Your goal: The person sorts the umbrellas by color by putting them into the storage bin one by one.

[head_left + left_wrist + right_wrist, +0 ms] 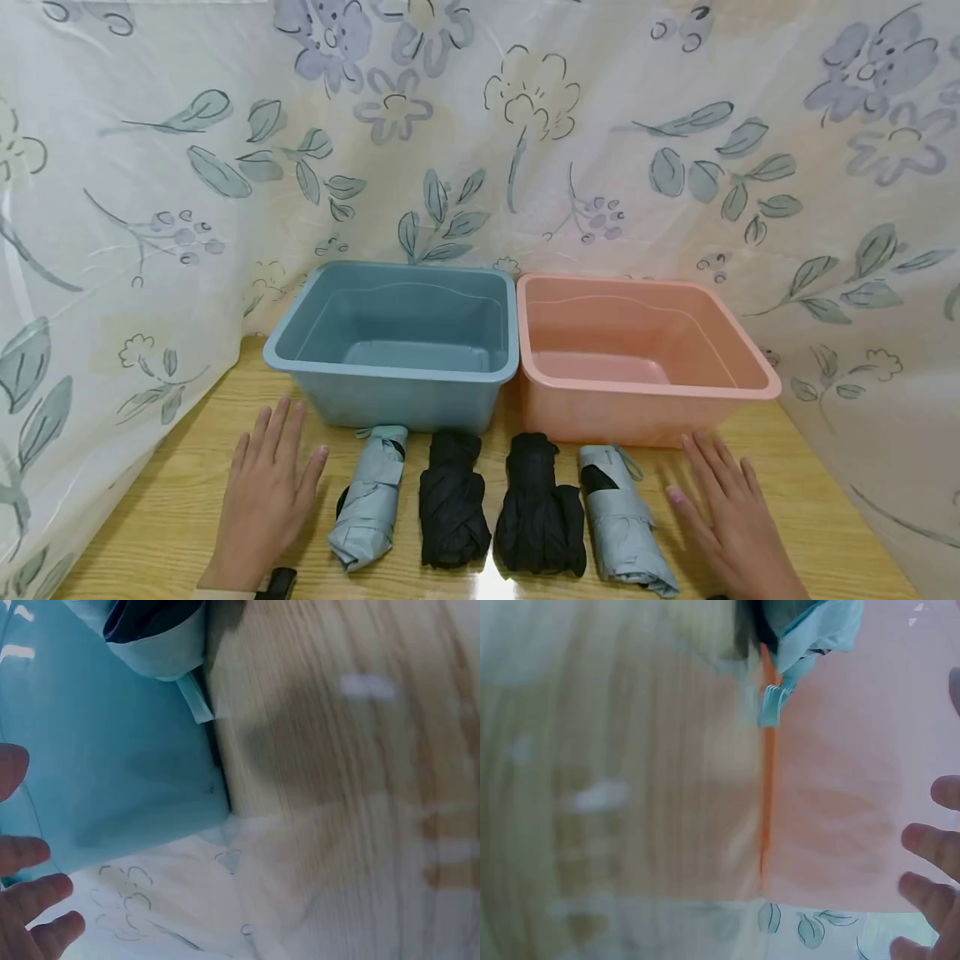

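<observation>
Four folded umbrellas lie in a row on the wooden table (150,517): a pale blue one (369,498), two black ones (450,500) (538,505), and another pale blue one (624,518). My left hand (268,492) lies flat on the table, fingers straight, just left of the first blue umbrella (157,634). Right of the last blue umbrella (810,630) my right hand (731,510) also rests flat. Neither hand holds anything. Behind the row stand an empty blue tub (397,346) and an empty pink tub (637,354).
A floral curtain (480,125) closes off the back and both sides of the table. The two tubs stand side by side, touching, with the blue tub wall (97,765) and pink tub wall (840,787) close to each hand.
</observation>
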`<state>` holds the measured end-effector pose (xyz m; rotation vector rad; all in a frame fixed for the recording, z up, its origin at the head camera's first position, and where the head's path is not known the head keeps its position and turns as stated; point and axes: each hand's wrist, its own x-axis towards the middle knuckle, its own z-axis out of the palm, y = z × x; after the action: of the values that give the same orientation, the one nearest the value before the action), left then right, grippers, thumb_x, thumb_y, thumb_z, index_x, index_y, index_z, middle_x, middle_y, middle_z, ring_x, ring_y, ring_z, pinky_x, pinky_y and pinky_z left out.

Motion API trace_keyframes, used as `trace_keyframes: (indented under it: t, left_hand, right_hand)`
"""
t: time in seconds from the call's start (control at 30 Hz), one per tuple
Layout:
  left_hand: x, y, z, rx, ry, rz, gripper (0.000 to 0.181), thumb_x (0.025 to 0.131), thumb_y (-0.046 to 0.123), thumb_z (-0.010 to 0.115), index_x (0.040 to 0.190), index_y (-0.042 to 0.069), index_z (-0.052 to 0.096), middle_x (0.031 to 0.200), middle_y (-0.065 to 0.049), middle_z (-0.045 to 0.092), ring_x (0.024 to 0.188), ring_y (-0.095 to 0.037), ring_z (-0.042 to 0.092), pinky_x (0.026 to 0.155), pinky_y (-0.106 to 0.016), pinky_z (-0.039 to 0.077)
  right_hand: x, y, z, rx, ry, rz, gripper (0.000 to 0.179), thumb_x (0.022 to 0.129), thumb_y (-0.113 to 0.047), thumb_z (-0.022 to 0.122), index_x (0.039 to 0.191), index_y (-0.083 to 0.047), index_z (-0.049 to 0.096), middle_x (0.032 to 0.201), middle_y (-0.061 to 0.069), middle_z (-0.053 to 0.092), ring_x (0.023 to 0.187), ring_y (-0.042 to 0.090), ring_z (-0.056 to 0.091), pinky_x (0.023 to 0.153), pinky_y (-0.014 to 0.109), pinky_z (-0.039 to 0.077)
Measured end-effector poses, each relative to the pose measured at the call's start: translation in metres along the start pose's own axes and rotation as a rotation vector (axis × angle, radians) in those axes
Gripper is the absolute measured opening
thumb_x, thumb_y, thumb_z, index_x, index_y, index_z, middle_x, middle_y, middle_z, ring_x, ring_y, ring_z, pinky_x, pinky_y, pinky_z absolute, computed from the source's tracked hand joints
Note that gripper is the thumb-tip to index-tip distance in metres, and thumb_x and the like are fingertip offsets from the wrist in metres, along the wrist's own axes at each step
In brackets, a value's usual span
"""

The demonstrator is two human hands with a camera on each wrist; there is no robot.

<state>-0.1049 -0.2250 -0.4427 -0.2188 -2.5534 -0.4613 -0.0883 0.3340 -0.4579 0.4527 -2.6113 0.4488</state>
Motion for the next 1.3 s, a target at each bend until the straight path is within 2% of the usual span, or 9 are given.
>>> trace_keyframes:
  t: [0.13,0.3,0.37,0.53,0.6,0.8,0.97,1.03,1.3]
  left_hand:
    - [0.002,-0.001,-0.002,-0.078,0.066,-0.021,0.064,0.101,0.027,0.064,0.151,-0.005,0.041,0.152,-0.029,0.041,0.141,-0.049,0.034,0.115,-0.061,0.025]
    - [0.008,-0.001,-0.009,-0.201,0.110,-0.090,0.057,0.098,0.019,0.068,0.146,-0.005,0.048,0.143,-0.029,0.049,0.130,-0.050,0.045,0.100,-0.067,0.039]
    - [0.009,0.000,-0.014,-0.256,0.120,-0.138,0.053,0.099,0.018,0.067,0.144,-0.005,0.051,0.140,-0.029,0.051,0.127,-0.050,0.048,0.095,-0.067,0.041]
    - [0.025,-0.005,-0.030,-0.404,0.155,-0.285,0.048,0.103,0.019,0.060,0.145,-0.002,0.051,0.141,-0.024,0.054,0.126,-0.043,0.051,0.103,-0.022,0.040]
    - [0.036,-0.009,-0.035,-0.467,0.161,-0.318,0.050,0.105,0.020,0.057,0.149,0.000,0.047,0.144,-0.023,0.052,0.130,-0.040,0.048,0.099,-0.008,0.032]
    - [0.078,-0.025,-0.045,-0.592,0.136,-0.359,0.056,0.108,0.027,0.048,0.158,0.005,0.034,0.155,-0.022,0.041,0.142,-0.038,0.038,0.116,-0.031,0.032]
    - [0.106,-0.039,-0.043,-0.668,0.034,-0.354,0.061,0.110,0.034,0.040,0.162,0.009,0.021,0.162,-0.021,0.030,0.148,-0.042,0.027,0.117,-0.058,0.025]
    - [0.114,-0.042,-0.040,-0.700,-0.011,-0.353,0.062,0.111,0.036,0.038,0.163,0.009,0.018,0.163,-0.020,0.026,0.149,-0.043,0.024,0.116,-0.061,0.023]
    - [0.132,-0.044,-0.030,-0.915,-0.154,-0.388,0.064,0.111,0.036,0.033,0.162,0.004,0.011,0.168,-0.017,0.012,0.153,-0.038,0.013,0.122,-0.052,0.016]
  right_hand:
    - [0.003,-0.004,-0.002,0.056,0.035,0.052,0.068,0.096,-0.023,0.071,0.155,-0.007,0.042,0.153,0.024,0.042,0.145,0.043,0.031,0.120,0.059,0.017]
    - [0.005,-0.014,-0.006,0.121,0.033,0.176,0.053,0.095,-0.023,0.074,0.142,-0.008,0.057,0.137,0.022,0.056,0.123,0.049,0.050,0.089,0.069,0.042]
    - [0.005,-0.019,-0.007,0.135,0.042,0.194,0.047,0.093,-0.022,0.076,0.137,-0.010,0.062,0.129,0.015,0.062,0.117,0.040,0.056,0.089,0.053,0.048]
    - [0.008,-0.028,-0.011,0.194,0.052,0.209,0.040,0.092,-0.020,0.077,0.131,-0.019,0.067,0.120,-0.002,0.069,0.105,0.008,0.061,0.084,0.008,0.042]
    - [0.010,-0.032,-0.013,0.231,0.039,0.212,0.038,0.093,-0.019,0.076,0.130,-0.021,0.067,0.119,-0.002,0.070,0.102,0.000,0.060,0.085,0.005,0.041]
    - [0.017,-0.043,-0.019,0.307,-0.013,0.227,0.037,0.095,-0.018,0.074,0.131,-0.021,0.066,0.117,-0.001,0.072,0.099,0.002,0.064,0.084,0.007,0.045]
    - [0.023,-0.047,-0.021,0.338,-0.004,0.219,0.038,0.094,-0.014,0.075,0.131,-0.019,0.067,0.118,0.001,0.072,0.100,0.003,0.065,0.084,0.007,0.045]
    - [0.024,-0.048,-0.021,0.348,0.004,0.215,0.040,0.092,-0.011,0.076,0.130,-0.019,0.067,0.117,0.002,0.072,0.099,0.003,0.065,0.083,0.006,0.045]
    - [0.027,-0.049,-0.019,0.364,0.012,0.198,0.041,0.090,-0.008,0.077,0.129,-0.017,0.068,0.115,0.002,0.073,0.098,0.004,0.066,0.084,0.007,0.046]
